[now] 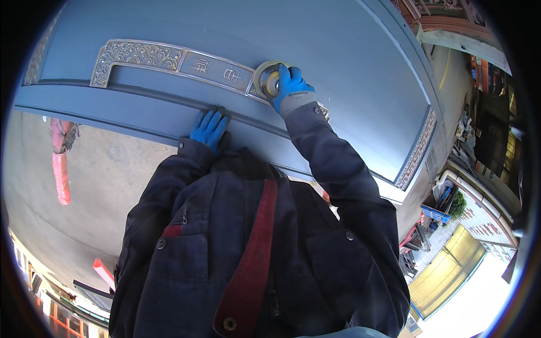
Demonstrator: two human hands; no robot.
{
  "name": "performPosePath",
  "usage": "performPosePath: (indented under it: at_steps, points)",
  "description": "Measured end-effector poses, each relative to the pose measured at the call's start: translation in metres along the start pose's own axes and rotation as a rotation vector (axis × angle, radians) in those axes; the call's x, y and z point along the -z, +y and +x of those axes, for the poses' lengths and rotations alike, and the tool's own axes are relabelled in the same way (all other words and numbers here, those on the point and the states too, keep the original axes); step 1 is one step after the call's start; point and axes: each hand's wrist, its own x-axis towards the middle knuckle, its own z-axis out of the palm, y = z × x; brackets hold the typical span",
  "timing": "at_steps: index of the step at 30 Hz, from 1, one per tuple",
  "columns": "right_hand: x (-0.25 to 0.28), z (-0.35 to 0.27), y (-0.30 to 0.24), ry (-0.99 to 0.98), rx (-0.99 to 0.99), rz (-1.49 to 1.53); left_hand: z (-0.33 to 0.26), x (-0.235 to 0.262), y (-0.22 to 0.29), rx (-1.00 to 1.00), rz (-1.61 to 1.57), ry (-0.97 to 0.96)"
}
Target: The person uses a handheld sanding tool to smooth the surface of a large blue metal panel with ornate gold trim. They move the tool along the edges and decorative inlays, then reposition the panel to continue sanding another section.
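Observation:
A large blue-grey panel (225, 22) stretches across the upper part of the head view. A raised, carved silver-bronze ornament strip (141, 54) runs along it. My right hand (293, 89), in a blue and grey glove, grips a round, disc-like thing (264, 79) with a pale rim and a darker middle. This thing covers the strip's right part; whether it touches the strip I cannot tell. To the left, my left hand (209, 129), in a blue and dark glove, lies on the panel's near edge with its fingers stretched out and holds nothing.
A red wrapped leg-like support (61, 169) stands below the panel at left, over the grey concrete floor (112, 152). Another carved strip (418, 149) borders the panel's right end. Farther right are a blue crate (437, 214), a green plant (457, 205) and stacked clutter.

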Motion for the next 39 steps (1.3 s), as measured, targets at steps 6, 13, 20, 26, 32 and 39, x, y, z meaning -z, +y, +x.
performPosePath:
  at_steps: [6,13,20,26,32,39]
  points:
    - [-0.001,0.001,0.001,-0.022,0.003,-0.037,-0.002,-0.005,-0.005,-0.019,-0.022,0.033]
    - [-0.011,-0.036,0.063,0.004,-0.129,-0.023,-0.002,-0.005,-0.007,-0.034,-0.016,0.031]
    - [-0.013,-0.029,0.052,-0.013,-0.135,0.002,0.002,-0.001,-0.002,-0.004,0.02,-0.064]
    - [-0.005,-0.011,0.021,-0.015,-0.194,0.117,0.006,0.016,0.009,-0.014,0.038,-0.087]
    - [-0.034,-0.081,0.125,0.209,-0.483,0.567,-0.001,0.025,-0.003,0.093,0.139,-0.12]
    - [-0.104,-0.226,0.21,0.661,-0.821,1.351,-0.02,0.046,-0.023,0.185,0.239,-0.071]
